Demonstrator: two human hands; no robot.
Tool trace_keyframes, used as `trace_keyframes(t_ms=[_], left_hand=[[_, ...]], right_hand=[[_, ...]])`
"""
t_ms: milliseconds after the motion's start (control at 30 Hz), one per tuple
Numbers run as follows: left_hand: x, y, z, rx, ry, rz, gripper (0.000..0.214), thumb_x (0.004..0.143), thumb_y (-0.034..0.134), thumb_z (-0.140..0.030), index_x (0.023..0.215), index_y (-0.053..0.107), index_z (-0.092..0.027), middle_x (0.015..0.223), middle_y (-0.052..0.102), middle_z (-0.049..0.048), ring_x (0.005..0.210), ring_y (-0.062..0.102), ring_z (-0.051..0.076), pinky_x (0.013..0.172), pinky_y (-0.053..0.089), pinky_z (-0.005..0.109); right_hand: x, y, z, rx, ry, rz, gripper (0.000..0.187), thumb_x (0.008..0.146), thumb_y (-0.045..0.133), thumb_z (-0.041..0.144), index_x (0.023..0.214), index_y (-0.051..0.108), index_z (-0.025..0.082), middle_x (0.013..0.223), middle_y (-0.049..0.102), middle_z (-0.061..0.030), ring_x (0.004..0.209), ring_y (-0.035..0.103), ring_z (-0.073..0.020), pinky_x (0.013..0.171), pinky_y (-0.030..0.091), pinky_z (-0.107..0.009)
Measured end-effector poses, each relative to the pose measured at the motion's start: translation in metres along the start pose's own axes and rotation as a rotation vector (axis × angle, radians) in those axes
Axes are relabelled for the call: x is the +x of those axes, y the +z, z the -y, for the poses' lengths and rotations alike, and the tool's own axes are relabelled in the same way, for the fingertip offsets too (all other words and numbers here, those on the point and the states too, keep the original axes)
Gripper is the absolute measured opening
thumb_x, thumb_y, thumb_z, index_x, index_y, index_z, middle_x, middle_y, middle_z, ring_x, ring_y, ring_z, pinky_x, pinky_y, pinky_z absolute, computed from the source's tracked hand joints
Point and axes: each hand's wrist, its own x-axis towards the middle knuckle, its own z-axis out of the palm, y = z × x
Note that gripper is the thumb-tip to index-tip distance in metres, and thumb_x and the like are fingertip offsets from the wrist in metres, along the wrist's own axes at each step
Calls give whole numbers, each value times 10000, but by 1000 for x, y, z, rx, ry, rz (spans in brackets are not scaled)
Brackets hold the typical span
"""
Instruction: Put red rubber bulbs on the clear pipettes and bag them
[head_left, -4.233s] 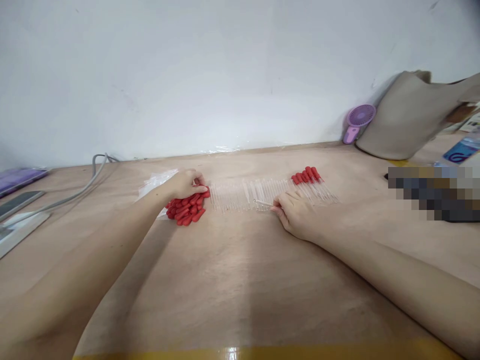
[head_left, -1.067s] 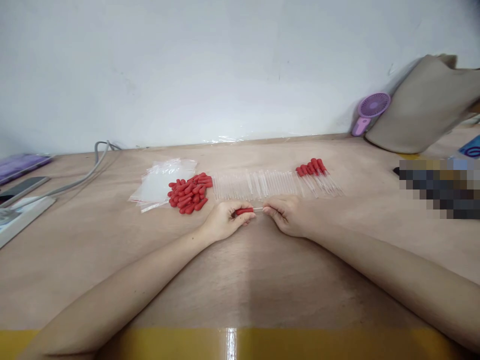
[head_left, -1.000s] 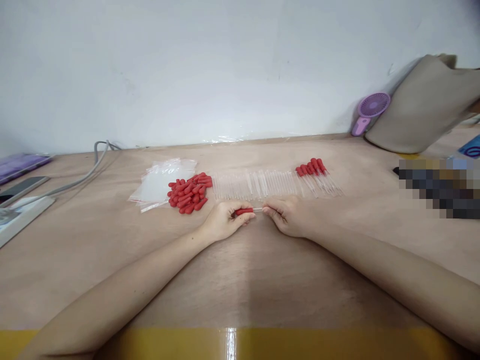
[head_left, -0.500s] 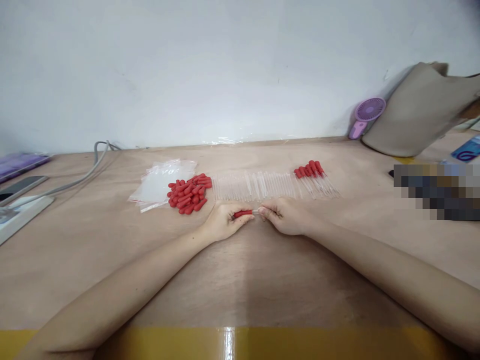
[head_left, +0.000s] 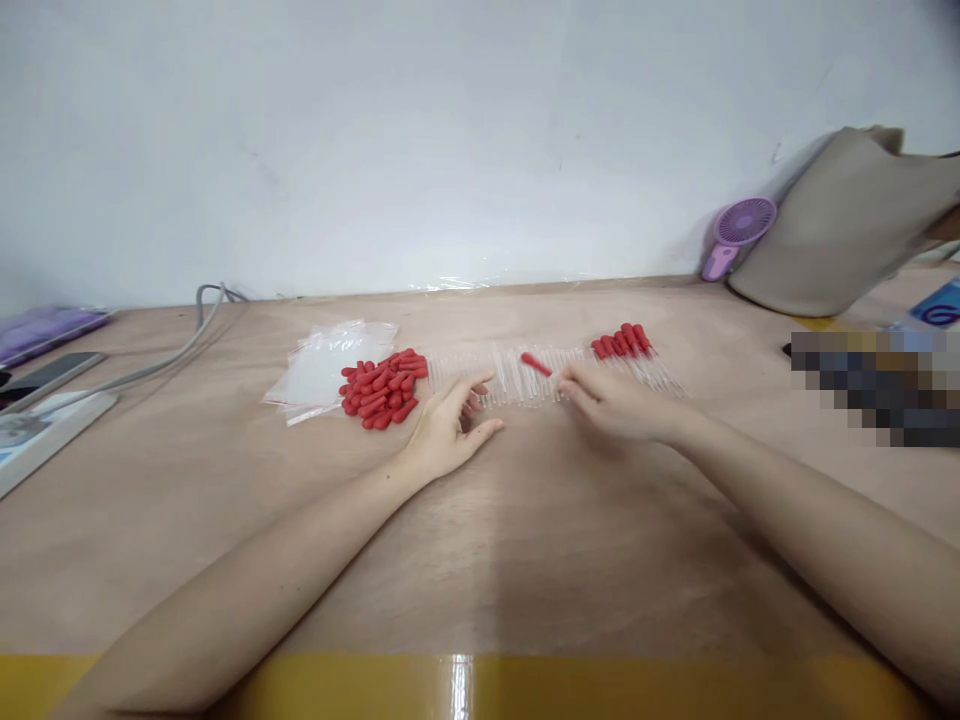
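My right hand point(head_left: 611, 400) is closed on a glass dropper pipette, whose red rubber bulb point(head_left: 536, 364) points up and to the left above the row of clear glass tubes point(head_left: 514, 378). The tube part of the held dropper is mostly hidden by my fingers. My left hand point(head_left: 454, 425) is open beside the tubes' near ends, thumb and fingers apart, holding nothing. Left of it lies a heap of loose red rubber bulbs point(head_left: 379, 390). Several droppers with red bulbs point(head_left: 622, 341) lie side by side at the right end of the row.
Clear zip bags point(head_left: 326, 365) lie left of the bulb heap. A grey cable point(head_left: 176, 350), a phone point(head_left: 56, 380) and a white power strip point(head_left: 56, 435) are at the far left. A purple hand fan point(head_left: 742, 225) leans by a beige bag point(head_left: 825, 230) at the back right.
My left hand has let go of the red bulb and opened. My right hand has moved right and slightly up with the dropper, which has turned so its bulb points up-left.
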Motion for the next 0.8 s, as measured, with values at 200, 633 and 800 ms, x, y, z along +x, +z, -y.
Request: trace_keyframes(t_ms=[200, 633, 800], left_hand=[[0, 0, -4, 45, 35, 150, 332, 791, 566, -234, 1117, 517, -195, 923, 530, 42, 744, 548, 119, 615, 479, 228], [2, 0, -4, 7, 22, 210, 225, 801, 538, -222, 1023, 561, -195, 913, 513, 34, 701, 528, 113, 615, 465, 249], [2, 0, -4, 9, 33, 217, 201, 805, 534, -222, 1000, 578, -195, 906, 510, 33, 700, 531, 112, 624, 461, 253]], right_hand=[[10, -24, -44, -243, 478, -180, 266, 809, 371, 302, 619, 513, 184, 623, 562, -73, 605, 528, -195, 551, 336, -292], [16, -3, -74, -429, 570, -228, 290, 797, 394, 330, 726, 590, 129, 739, 599, -180, 742, 581, -312, 593, 361, -360], [13, -4, -67, -438, 565, -283, 372, 802, 406, 457, 729, 594, 144, 724, 595, -144, 719, 576, -274, 603, 373, -350]])
